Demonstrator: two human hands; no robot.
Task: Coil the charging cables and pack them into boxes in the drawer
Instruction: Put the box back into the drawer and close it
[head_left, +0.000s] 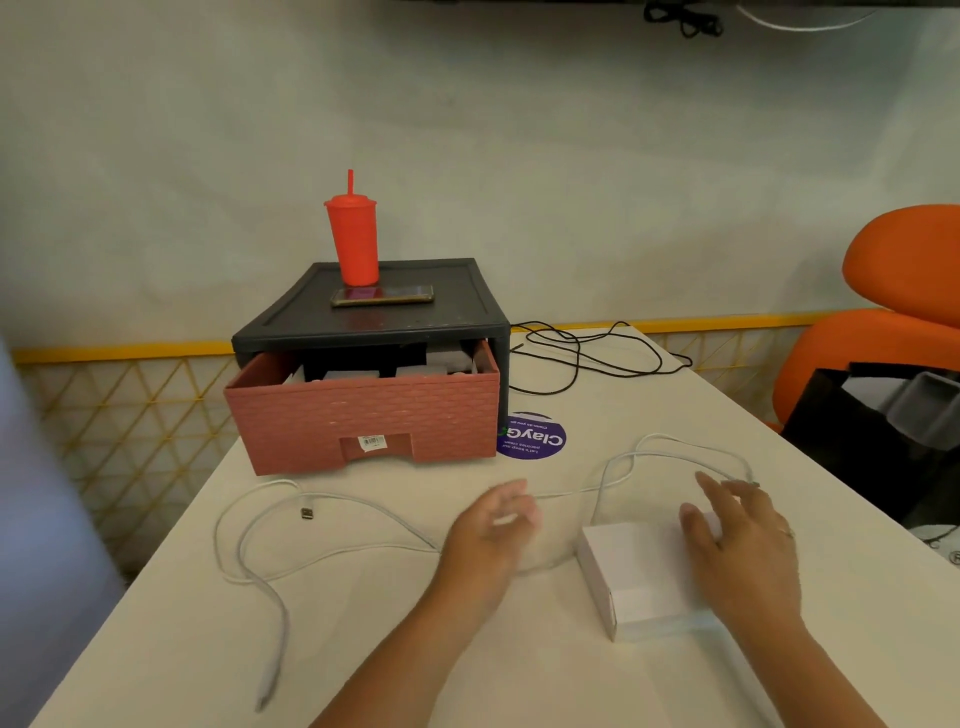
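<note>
A white charging cable sprawls in loose loops over the white table, its USB plug lying left of centre. My left hand, blurred, hovers over the cable's middle with relaxed fingers and holds nothing. A small white box lies at the front right. My right hand rests over its far right edge, fingers spread, near another end of the cable. The pink drawer stands pulled out of its dark cabinet, with white boxes inside. A black cable lies uncoiled behind.
A red tumbler with a straw and a phone sit on top of the cabinet. A purple round sticker marks the table. An orange chair and a black bag stand off the table's right edge.
</note>
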